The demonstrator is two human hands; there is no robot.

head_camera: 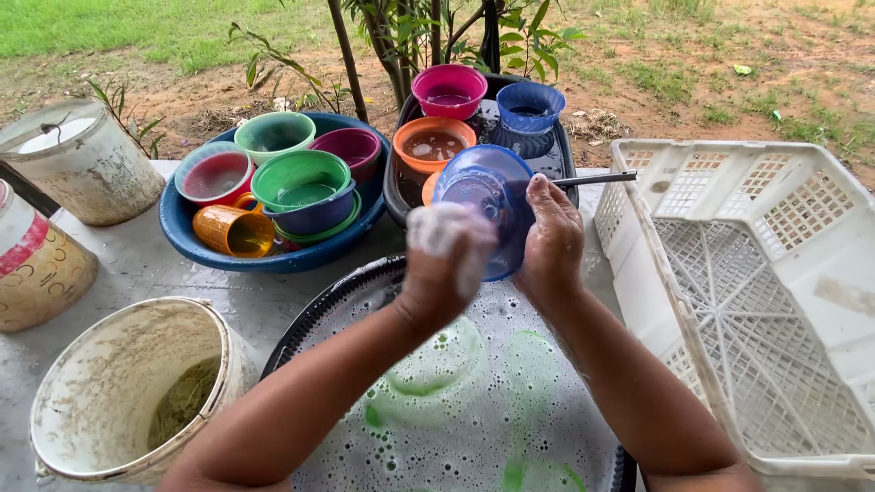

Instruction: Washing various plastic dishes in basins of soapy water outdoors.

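Outdoor tabletop, suds basin (365,282) at 6 o'clock. We hold blue bowl (488,214) above it: right hand (550,241) grasping rim, left hand (444,260) foamy, pressed on it, clenched around something unseen. Light stiff plastic, slippery; grip rim.

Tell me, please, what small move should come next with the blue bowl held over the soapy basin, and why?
Probably turn the blue bowl a little in the right hand so the sudsy left hand can rub a fresh patch. Foam covers the left hand, while the bowl's visible side looks free of suds, above the foamy basin.
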